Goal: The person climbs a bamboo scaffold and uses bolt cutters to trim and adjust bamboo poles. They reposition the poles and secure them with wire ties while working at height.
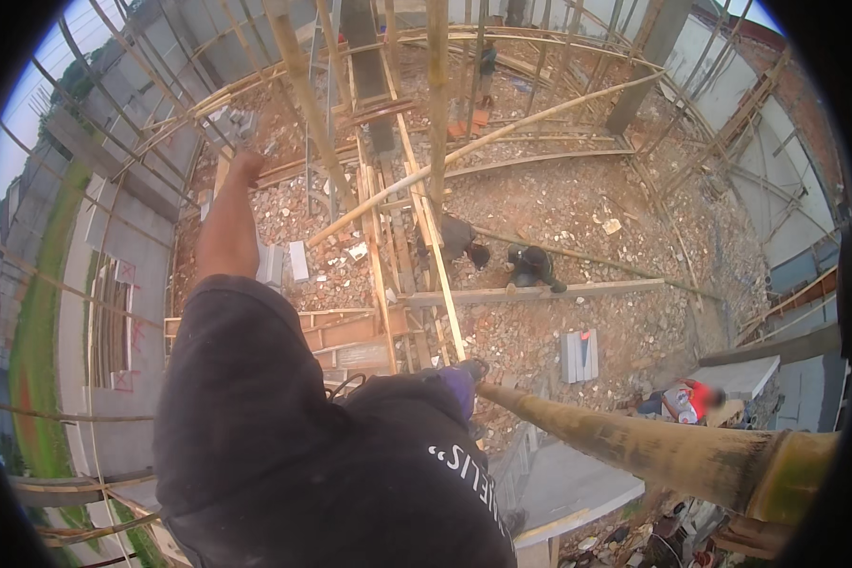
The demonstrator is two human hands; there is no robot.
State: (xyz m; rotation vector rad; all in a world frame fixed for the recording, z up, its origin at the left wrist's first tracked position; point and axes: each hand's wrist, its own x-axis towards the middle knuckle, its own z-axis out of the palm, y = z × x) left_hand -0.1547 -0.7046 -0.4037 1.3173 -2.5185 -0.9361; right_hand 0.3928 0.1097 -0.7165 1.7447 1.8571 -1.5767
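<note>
My left arm, in a black short sleeve (237,331), stretches out toward the far left. At its end my left hand (247,168) looks closed; what it holds, if anything, I cannot make out. Beside it runs a narrow wooden board (222,172), and thin bamboo poles pass close by. My right hand does not show. Below my black shirt (379,454) a piece of purple cloth (458,386) and a dark shape lie against the end of a thick bamboo pole (634,437), which slants off to the right.
Bamboo scaffolding surrounds me, with a long diagonal pole (492,147) ahead. Far below lies rubble-strewn ground (577,227). A worker in dark clothes (534,267) bends near a long beam (549,292). Another person in red (699,401) is at the lower right. Grey blocks (578,357) stand nearby.
</note>
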